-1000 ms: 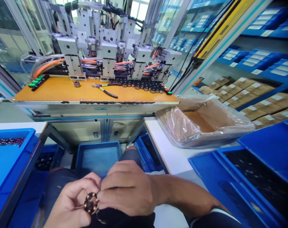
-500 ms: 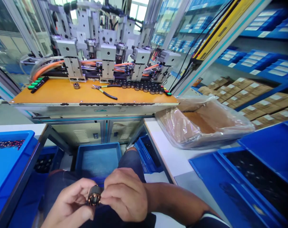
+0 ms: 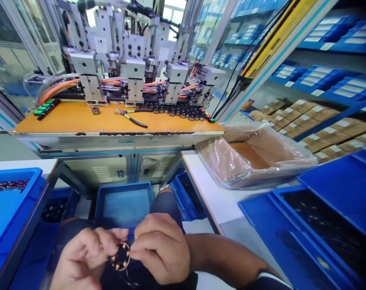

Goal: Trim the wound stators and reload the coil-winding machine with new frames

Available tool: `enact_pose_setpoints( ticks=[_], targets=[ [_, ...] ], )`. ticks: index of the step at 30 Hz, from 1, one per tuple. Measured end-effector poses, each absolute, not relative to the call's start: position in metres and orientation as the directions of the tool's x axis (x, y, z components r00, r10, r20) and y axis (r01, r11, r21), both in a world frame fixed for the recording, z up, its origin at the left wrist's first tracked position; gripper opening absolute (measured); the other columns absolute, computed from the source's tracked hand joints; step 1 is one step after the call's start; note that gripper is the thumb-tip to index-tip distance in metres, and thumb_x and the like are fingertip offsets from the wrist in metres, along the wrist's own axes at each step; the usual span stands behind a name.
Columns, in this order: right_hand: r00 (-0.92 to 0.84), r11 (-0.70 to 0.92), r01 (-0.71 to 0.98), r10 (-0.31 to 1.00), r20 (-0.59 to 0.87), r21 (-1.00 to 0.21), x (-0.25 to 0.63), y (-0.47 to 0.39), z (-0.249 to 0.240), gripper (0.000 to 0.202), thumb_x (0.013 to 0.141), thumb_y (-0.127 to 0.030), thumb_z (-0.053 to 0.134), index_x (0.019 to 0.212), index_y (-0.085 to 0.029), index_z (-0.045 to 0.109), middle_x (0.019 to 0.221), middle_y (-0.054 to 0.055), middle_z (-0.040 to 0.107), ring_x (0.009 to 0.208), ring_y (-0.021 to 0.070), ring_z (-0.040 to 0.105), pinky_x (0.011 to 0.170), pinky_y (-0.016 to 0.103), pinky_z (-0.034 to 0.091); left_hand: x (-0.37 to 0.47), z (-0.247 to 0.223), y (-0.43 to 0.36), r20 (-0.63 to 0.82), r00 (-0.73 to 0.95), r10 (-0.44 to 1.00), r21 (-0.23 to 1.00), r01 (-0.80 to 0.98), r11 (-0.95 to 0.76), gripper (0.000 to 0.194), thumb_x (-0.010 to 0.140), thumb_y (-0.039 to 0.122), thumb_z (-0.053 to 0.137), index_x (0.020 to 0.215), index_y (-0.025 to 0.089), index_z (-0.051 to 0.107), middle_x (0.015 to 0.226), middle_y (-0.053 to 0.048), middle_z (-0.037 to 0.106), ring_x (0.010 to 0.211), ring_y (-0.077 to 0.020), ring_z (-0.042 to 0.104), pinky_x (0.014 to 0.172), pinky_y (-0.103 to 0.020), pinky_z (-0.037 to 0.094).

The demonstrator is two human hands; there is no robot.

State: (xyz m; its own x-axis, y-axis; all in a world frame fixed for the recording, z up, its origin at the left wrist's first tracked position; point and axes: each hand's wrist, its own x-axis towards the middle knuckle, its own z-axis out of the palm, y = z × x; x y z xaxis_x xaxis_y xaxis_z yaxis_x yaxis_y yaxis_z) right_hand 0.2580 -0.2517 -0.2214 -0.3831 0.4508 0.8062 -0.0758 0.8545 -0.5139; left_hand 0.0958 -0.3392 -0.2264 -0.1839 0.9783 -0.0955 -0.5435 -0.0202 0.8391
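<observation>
Low in front of my lap, my left hand point(image 3: 83, 255) is closed round a small motor stator point(image 3: 120, 257), a dark ring with copper windings whose round face is turned to me. Thumb and fingers of my right hand point(image 3: 161, 248) pinch at the stator's right rim; whether a wire lies between the fingertips is hidden. A thin loose copper wire point(image 3: 130, 278) trails below the ring. Another stator point(image 3: 95, 110) sits on the orange worktop point(image 3: 59, 124), left of the open pliers point(image 3: 131, 117) with black and yellow handles.
Metal fixtures point(image 3: 135, 76) stand behind a row of dark stators point(image 3: 179, 110). At right are a plastic-lined box point(image 3: 249, 161) and a blue bin point(image 3: 322, 225) of dark parts. Blue trays lie at left point(image 3: 38, 177) and below the bench point(image 3: 125, 189).
The stator has turned in my left hand, from showing its side to showing its round open face. My left fingers have shifted upward. A loose wire now shows below it.
</observation>
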Motion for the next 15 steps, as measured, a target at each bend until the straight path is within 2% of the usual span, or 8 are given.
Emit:
enact_pose_setpoints(
  ticks=[3,5,7,9,15],
  targets=[
    [-0.352,0.913,-0.075,0.352,0.867,-0.401,0.258,-0.249,-0.228,0.015,0.095,-0.020,0.052,0.086,-0.016,0.063,0.072,0.002,0.065,0.063,0.0104,0.061,0.061,0.024,0.051,0.095,-0.228,-0.333,-0.206,-0.025,0.978,0.839,-0.519,0.163,0.050,0.061,0.057,0.082,0.097,0.022,0.073,0.091,-0.007,0.073,0.093,-0.0265,0.068,0.082,-0.033,0.055],
    [-0.358,0.941,-0.082,0.279,0.891,-0.328,0.259,-0.246,-0.231,0.013,0.094,-0.020,0.052,0.088,-0.016,0.063,0.072,0.002,0.065,0.062,0.0110,0.060,0.058,0.024,0.050,0.096,-0.224,-0.330,-0.268,0.129,0.955,0.842,-0.450,0.297,0.053,0.071,0.062,0.072,0.097,0.016,0.072,0.080,-0.008,0.070,0.075,-0.0192,0.065,0.070,-0.027,0.052],
    [-0.361,0.954,-0.077,0.244,0.900,-0.289,0.260,-0.243,-0.231,0.010,0.093,-0.019,0.054,0.089,-0.015,0.063,0.072,0.002,0.065,0.061,0.0113,0.060,0.055,0.024,0.050,0.098,-0.219,-0.328,-0.273,0.194,0.942,0.858,-0.393,0.330,0.048,0.076,0.060,0.068,0.090,0.015,0.071,0.065,-0.003,0.064,0.061,-0.0132,0.057,0.061,-0.023,0.046],
    [-0.358,0.947,-0.039,0.284,0.889,-0.318,0.262,-0.243,-0.229,0.008,0.092,-0.019,0.056,0.088,-0.016,0.062,0.071,0.002,0.064,0.060,0.0113,0.059,0.056,0.024,0.050,0.100,-0.214,-0.327,-0.276,0.121,0.953,0.882,-0.363,0.301,0.041,0.077,0.055,0.071,0.089,0.016,0.069,0.060,-0.001,0.062,0.058,-0.0118,0.055,0.059,-0.022,0.044],
    [-0.374,0.849,0.012,0.493,0.785,-0.528,0.264,-0.250,-0.220,0.010,0.092,-0.016,0.054,0.086,-0.015,0.061,0.074,0.003,0.065,0.066,0.0105,0.061,0.066,0.022,0.052,0.110,-0.210,-0.334,-0.255,-0.117,0.960,0.920,-0.336,0.203,0.031,0.076,0.044,0.076,0.095,0.020,0.068,0.060,-0.001,0.068,0.056,-0.0154,0.062,0.056,-0.025,0.049]
  ],
)
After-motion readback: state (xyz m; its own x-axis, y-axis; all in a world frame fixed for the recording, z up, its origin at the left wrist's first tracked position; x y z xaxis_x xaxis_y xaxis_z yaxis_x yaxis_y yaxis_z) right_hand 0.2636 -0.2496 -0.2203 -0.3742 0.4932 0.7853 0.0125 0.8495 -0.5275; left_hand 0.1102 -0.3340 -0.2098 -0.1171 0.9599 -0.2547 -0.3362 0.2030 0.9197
